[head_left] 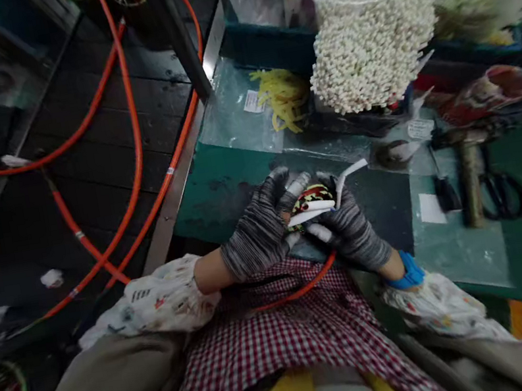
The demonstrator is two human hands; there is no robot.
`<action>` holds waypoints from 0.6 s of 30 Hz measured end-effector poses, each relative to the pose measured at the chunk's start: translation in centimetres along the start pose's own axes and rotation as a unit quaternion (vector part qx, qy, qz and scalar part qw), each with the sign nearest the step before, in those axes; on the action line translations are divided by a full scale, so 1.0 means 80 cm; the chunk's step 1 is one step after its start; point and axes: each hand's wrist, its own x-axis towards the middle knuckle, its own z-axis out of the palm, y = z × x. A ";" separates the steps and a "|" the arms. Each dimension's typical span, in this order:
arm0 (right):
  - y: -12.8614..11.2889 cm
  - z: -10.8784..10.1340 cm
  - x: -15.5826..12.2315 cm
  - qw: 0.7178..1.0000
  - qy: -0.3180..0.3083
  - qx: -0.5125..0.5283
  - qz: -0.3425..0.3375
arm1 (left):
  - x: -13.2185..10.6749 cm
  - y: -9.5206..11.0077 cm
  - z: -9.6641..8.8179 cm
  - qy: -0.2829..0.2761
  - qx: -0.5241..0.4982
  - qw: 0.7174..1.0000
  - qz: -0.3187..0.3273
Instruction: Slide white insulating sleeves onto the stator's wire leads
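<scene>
Both my hands wear grey knit gloves and meet at the near edge of a green table point(220, 192). My left hand point(260, 232) is curled around a small bundle of red, yellow and green wires point(312, 195). My right hand point(354, 226) grips the same bundle from the right, with a white tube point(346, 176) sticking up between its fingers. A white strip point(309, 216) lies across the bundle between the two hands. An orange cable point(301, 290) runs from under my hands down across my checked apron.
A big clear bag of white sticks point(368, 44) stands at the back of the table, yellow pieces point(282, 98) on a plastic sheet to its left. A hammer point(471, 177) and black scissors point(505, 191) lie at the right. Orange hoses point(130, 130) cross the dark floor at the left.
</scene>
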 end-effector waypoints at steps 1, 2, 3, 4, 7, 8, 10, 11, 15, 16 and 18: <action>-0.002 0.004 -0.004 0.999 0.024 -0.003 0.029 | 0.000 0.002 0.001 -0.003 0.003 1.000 -0.012; -0.003 0.008 -0.007 0.998 0.041 -0.003 0.052 | 0.000 0.004 0.003 -0.004 0.003 1.000 -0.023; -0.004 0.011 -0.008 0.996 0.051 -0.002 0.069 | 0.001 0.003 0.004 -0.004 -0.001 0.999 -0.033; -0.004 0.012 -0.007 0.995 0.054 0.001 0.079 | 0.003 0.000 0.004 -0.003 -0.008 0.999 -0.041; -0.001 0.006 0.012 0.997 0.023 0.022 0.067 | 0.009 -0.029 0.004 0.011 -0.050 0.997 -0.052; 0.002 0.002 0.024 0.998 -0.002 0.030 0.051 | 0.011 -0.044 0.002 0.014 -0.072 0.996 -0.050; 0.011 -0.007 0.053 0.997 -0.053 0.045 0.021 | 0.015 -0.074 -0.004 0.001 -0.116 0.992 -0.040; 0.016 -0.011 0.069 0.996 -0.077 0.048 0.007 | 0.017 -0.087 -0.009 -0.013 -0.128 0.991 -0.035; 0.036 -0.014 0.117 0.984 -0.165 0.052 -0.043 | 0.019 -0.105 -0.025 0.000 -0.043 0.998 -0.043; 0.040 -0.011 0.122 0.983 -0.165 0.054 -0.054 | 0.018 -0.101 -0.028 0.031 0.010 0.999 -0.043; 0.043 -0.004 0.121 0.988 -0.126 0.062 -0.071 | 0.015 -0.085 -0.030 0.028 0.092 0.995 -0.024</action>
